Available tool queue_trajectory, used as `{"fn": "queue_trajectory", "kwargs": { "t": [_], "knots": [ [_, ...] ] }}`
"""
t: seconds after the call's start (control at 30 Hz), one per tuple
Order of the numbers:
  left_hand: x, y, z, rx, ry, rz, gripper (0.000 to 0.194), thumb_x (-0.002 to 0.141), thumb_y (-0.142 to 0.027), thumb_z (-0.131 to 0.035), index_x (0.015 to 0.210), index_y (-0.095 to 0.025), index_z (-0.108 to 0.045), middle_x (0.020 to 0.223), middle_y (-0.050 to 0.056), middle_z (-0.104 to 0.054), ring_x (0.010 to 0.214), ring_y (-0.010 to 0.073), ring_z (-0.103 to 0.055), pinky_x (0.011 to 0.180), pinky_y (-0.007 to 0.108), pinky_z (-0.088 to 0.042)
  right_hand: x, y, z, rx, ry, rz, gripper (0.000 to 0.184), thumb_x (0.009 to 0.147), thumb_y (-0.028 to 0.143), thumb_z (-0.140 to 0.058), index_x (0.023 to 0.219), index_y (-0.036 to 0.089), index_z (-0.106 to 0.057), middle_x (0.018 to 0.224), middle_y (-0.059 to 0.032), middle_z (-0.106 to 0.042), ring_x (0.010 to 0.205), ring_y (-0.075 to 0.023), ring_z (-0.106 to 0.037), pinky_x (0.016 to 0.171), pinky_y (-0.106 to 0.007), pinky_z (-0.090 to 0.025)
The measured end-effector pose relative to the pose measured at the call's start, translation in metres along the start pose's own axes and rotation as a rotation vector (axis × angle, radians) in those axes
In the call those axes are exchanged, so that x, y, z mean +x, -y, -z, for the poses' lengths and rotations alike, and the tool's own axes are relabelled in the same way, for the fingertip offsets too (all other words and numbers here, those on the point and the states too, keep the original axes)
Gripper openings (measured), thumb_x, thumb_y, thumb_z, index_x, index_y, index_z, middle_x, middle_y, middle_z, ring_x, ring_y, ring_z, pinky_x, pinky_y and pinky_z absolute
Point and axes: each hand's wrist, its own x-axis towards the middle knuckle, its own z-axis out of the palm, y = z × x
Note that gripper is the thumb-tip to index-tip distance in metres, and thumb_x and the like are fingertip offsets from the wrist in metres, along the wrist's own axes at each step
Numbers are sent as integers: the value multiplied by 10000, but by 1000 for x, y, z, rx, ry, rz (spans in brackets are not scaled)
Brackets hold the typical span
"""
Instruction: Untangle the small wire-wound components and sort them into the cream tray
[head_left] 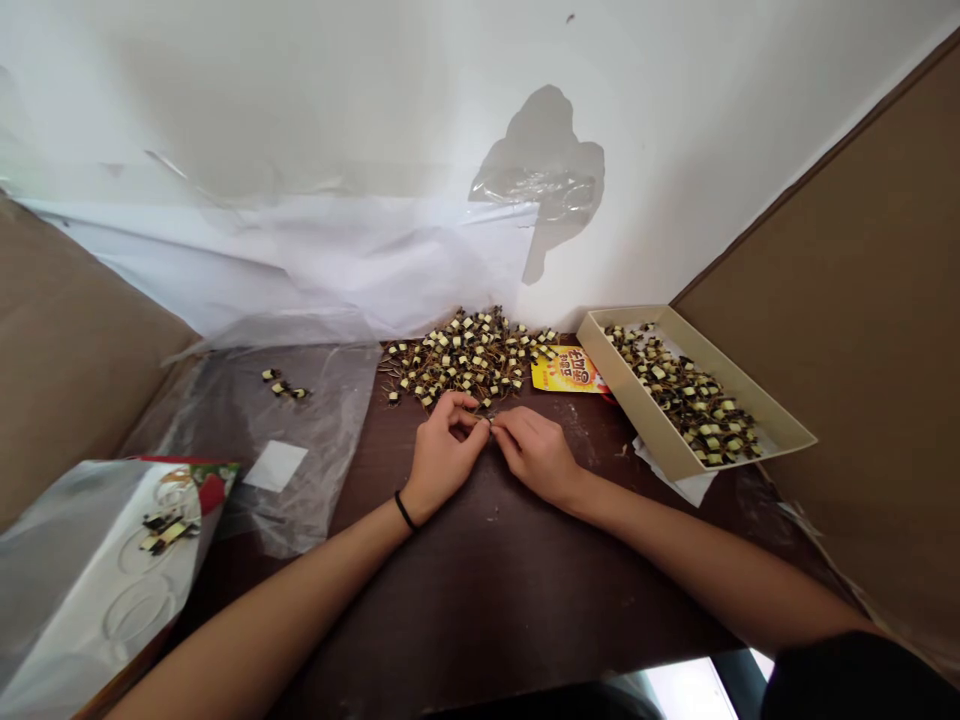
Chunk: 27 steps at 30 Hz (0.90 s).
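My left hand (pixel 441 452) and my right hand (pixel 534 452) meet at the middle of the dark brown table (pixel 480 580), fingertips pinched together on one small part (pixel 489 424) too tiny to make out clearly. Just beyond the fingers lies a heap of small yellow-and-black wired components (pixel 465 358). A black band circles my left wrist. Both hands rest on the tabletop, right at the near edge of the heap.
A shallow cardboard box (pixel 637 395) at the right holds several of the same components. A yellow snack wrapper (pixel 566 370) lies beside it. Clear plastic sheet (pixel 300 420) with a few parts covers the left. A white box (pixel 112 570) sits near left. Brown boards flank both sides.
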Motion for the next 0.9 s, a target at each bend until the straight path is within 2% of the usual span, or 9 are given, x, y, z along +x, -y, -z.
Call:
{"fn": "queue_trajectory", "kwargs": {
  "t": [0.2, 0.37, 0.6, 0.9],
  "knots": [
    [0, 3, 0, -50, 25, 23, 238, 757, -217, -603, 956, -196, -473, 631, -53, -601, 604, 122, -573, 626, 245, -418, 4, -4, 4, 97, 52, 69, 225, 929, 210, -406, 832, 206, -609, 777, -89, -642, 736, -208, -582, 691, -354, -483],
    [3, 3, 2, -142, 71, 43, 233, 774, -236, -584, 963, -194, -454, 636, -63, -574, 630, 119, -565, 664, 251, -420, 5, -7, 8, 178, 17, 116, 194, 926, 209, -438, 852, 208, -617, 791, -71, -661, 743, -192, -596, 697, -332, -492],
    [3, 2, 6, -198, 150, 52, 226, 800, -252, -552, 984, -191, -435, 645, -59, -570, 660, 126, -573, 699, 262, -417, 7, -4, 10, 368, 18, -66, 152, 892, 204, -512, 775, 195, -609, 748, -27, -671, 684, -148, -608, 666, -269, -479],
    [3, 4, 6, -185, 185, 3, 229, 811, -280, -559, 986, -191, -440, 664, -50, -581, 677, 133, -601, 719, 269, -420, 9, -6, 11, 453, 59, -190, 191, 877, 242, -525, 703, 179, -575, 643, 1, -617, 593, -120, -555, 597, -232, -430]
  ]
}}
